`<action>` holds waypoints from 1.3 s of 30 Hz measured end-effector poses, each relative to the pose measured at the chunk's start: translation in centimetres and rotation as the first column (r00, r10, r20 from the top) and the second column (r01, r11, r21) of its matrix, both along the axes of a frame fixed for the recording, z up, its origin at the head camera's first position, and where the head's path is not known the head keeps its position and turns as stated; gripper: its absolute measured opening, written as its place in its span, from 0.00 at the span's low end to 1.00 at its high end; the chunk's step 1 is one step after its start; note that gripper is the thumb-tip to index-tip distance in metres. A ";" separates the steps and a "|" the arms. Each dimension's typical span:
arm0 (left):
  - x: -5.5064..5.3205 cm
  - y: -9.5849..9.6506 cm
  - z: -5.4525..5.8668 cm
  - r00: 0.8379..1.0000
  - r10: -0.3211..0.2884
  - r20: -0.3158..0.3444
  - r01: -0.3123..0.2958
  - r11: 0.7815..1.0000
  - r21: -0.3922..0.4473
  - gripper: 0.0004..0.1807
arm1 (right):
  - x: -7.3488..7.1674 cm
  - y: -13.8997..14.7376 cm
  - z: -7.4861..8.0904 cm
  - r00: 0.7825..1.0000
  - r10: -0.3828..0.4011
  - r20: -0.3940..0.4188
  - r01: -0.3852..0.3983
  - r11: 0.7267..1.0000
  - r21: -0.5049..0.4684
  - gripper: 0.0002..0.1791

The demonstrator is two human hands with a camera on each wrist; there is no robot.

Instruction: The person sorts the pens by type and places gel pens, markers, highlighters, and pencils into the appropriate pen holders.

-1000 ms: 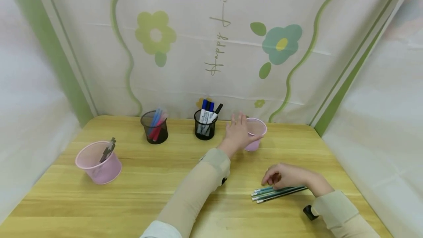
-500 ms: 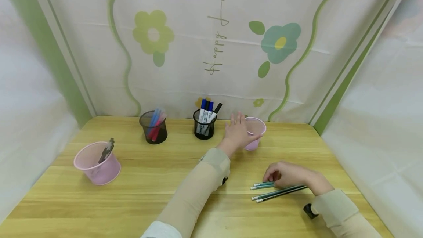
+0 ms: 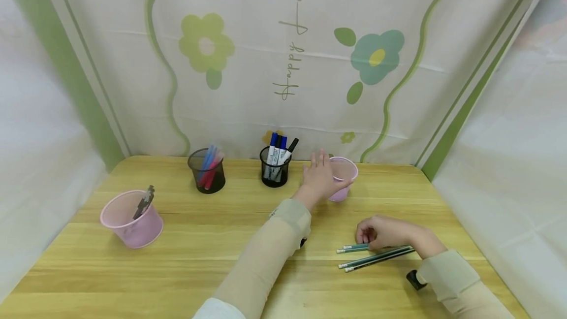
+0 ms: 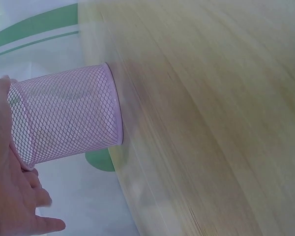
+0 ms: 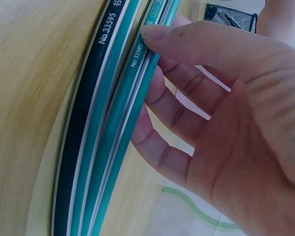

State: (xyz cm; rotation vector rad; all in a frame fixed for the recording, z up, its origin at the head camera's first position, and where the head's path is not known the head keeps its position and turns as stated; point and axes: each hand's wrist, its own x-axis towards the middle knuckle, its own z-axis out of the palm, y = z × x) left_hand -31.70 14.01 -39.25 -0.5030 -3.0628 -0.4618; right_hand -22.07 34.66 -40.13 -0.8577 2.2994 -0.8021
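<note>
At the back right, my left hand (image 3: 318, 180) rests against a pink mesh pen holder (image 3: 342, 192), its fingers spread and straight and its thumb across the near side. In the left wrist view the hand touches the rim of this upright holder (image 4: 71, 115). My right hand (image 3: 390, 234) pinches two teal pencils (image 3: 356, 248) between thumb and fingers, low over the table. In the right wrist view the thumb lies across these teal pencils (image 5: 115, 135). Beside them, a dark pencil (image 5: 71, 162) and another teal pencil (image 5: 91, 142) lie together.
A larger pink holder (image 3: 141, 228) with a dark, patterned item in it stands at the left. Along the back are a black mesh cup (image 3: 211, 181) of blue and pink pens and a black mesh cup (image 3: 274, 178) of markers. Patterned curtains surround the wooden table (image 3: 186, 270).
My right hand has drawn two teal pencils away from the group, toward the back, so a gap separates them from the other pencils. The left hand stays at the pink holder.
</note>
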 end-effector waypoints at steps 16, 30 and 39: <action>0.1 0.1 -0.1 1.000 0.001 0.004 -0.001 1.000 -0.002 0.62 | -0.4 0.7 1.2 0.992 -0.042 -0.120 0.034 0.997 -0.069 0.14; 0.2 -0.1 0.3 1.000 -0.005 0.015 0.005 1.000 0.028 0.62 | -1.5 2.5 3.8 0.965 -0.175 -0.197 0.135 0.971 -0.199 0.11; -0.2 0.0 -0.2 1.000 -0.019 0.001 0.019 1.000 0.009 0.62 | -1.6 4.3 4.9 0.888 -0.358 -0.288 0.224 0.884 -0.410 0.08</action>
